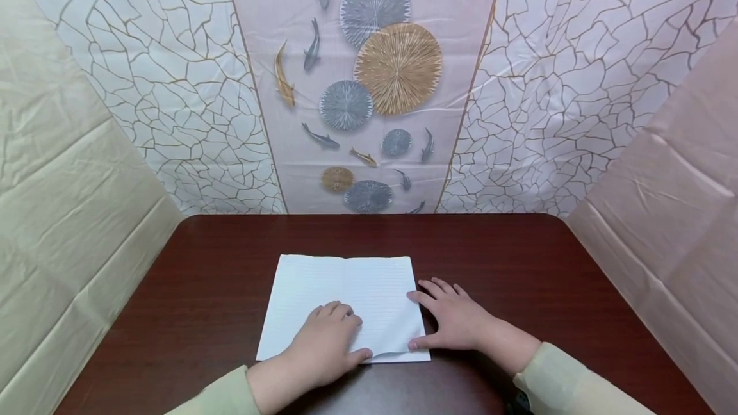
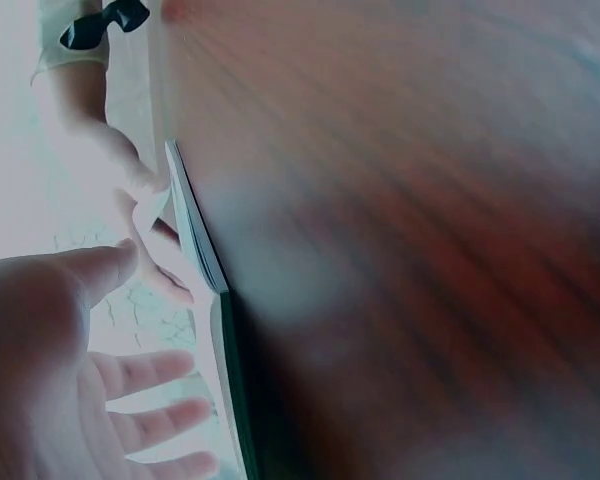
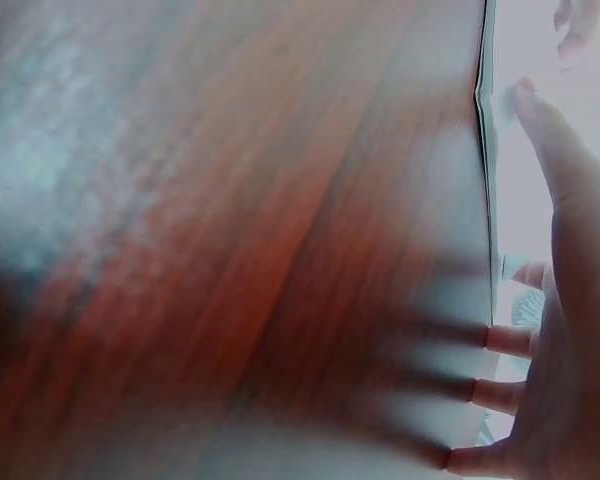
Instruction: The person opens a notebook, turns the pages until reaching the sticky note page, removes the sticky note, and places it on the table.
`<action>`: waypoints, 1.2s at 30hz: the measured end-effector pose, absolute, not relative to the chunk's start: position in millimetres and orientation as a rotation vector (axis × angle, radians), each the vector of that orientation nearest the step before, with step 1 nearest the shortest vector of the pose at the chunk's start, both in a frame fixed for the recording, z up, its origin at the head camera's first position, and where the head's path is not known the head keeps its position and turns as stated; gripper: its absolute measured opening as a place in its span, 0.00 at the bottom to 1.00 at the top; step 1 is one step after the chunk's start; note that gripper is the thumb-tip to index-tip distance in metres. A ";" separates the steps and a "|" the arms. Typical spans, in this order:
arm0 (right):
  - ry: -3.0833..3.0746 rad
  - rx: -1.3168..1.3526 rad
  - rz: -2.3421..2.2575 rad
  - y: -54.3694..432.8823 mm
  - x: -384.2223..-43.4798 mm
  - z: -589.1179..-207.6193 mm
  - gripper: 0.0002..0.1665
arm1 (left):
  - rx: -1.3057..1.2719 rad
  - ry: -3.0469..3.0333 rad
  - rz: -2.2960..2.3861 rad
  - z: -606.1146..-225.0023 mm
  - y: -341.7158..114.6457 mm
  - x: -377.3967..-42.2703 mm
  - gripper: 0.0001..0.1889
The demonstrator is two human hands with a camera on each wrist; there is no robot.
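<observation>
An open notebook (image 1: 305, 300) with white lined pages lies on the dark wooden table. Over its lower middle is my left hand (image 1: 325, 348), palm down, fingers loosely extended and thumb reaching toward the lower edge. My right hand (image 1: 458, 322) is spread at the notebook's right edge. Its thumb and index finger touch the right page (image 1: 380, 300), while its other fingers reach past the edge onto the table. Near the right thumb, the lower part of that page bows up slightly. In the left wrist view the notebook's dark cover (image 2: 235, 390) shows along its side.
The reddish-brown table (image 1: 219, 274) extends around the notebook. Behind it hangs a patterned cloth (image 1: 369, 82) with fish and round shapes, and beige cloth walls (image 1: 75, 210) stand on both sides. A black band (image 2: 105, 22) is on the right wrist.
</observation>
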State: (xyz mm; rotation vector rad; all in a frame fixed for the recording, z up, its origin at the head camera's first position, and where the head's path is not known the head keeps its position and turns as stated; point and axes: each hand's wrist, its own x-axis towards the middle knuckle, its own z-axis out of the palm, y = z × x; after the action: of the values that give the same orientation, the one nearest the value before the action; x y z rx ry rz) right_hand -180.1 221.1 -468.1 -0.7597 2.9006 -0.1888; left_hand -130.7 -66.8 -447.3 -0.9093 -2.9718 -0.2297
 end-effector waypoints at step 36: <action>2.900 -0.747 -0.230 228.8 -179.2 -465.2 0.68 | -1.095 -2.628 -0.024 -445.5 -39.6 -131.3 0.07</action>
State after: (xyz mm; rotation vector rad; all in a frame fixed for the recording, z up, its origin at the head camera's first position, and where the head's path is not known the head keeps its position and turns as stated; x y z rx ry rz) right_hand -179.2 228.8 -465.2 -0.7471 2.8995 -0.2297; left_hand -131.3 -39.6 -445.5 -1.0952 -2.6281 -0.0237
